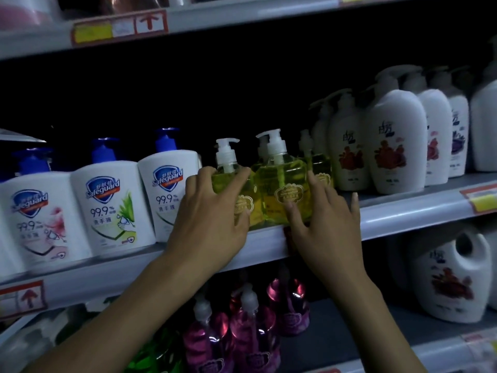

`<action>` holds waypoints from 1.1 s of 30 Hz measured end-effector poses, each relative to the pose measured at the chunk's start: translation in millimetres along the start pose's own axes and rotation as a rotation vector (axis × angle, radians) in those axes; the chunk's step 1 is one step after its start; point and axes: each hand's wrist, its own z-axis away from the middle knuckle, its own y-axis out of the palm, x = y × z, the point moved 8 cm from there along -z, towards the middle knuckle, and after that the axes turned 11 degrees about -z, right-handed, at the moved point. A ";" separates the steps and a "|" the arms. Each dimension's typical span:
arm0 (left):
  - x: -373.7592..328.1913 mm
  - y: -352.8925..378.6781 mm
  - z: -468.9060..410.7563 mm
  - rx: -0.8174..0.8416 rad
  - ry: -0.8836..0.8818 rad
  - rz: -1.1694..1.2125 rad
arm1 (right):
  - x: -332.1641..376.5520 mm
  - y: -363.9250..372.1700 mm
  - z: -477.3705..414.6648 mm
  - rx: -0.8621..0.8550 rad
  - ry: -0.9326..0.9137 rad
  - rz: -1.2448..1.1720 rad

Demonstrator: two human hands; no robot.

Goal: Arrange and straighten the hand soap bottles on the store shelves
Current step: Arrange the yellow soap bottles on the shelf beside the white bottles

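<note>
Upright yellow pump soap bottles (281,189) at shelf edge.

**Cam setup: single head view**

One wide-angle cam, head-worn, facing the store shelving nearly square-on and close. It sits roughly level with the middle shelf edge (403,214), which crosses the frame tilted, higher on the right. The upper shelf edge (242,17) is at the top and the lower shelf (443,354) at the bottom right. Forearms enter from the bottom. The left hand (212,211) and right hand (328,224) meet near centre at the yellow soap bottles (279,184). Dim, with soft edges.
</note>
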 end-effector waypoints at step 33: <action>-245.4 395.0 331.4 1.319 -0.098 0.915 | -356.0 71.3 307.1 0.712 0.920 0.090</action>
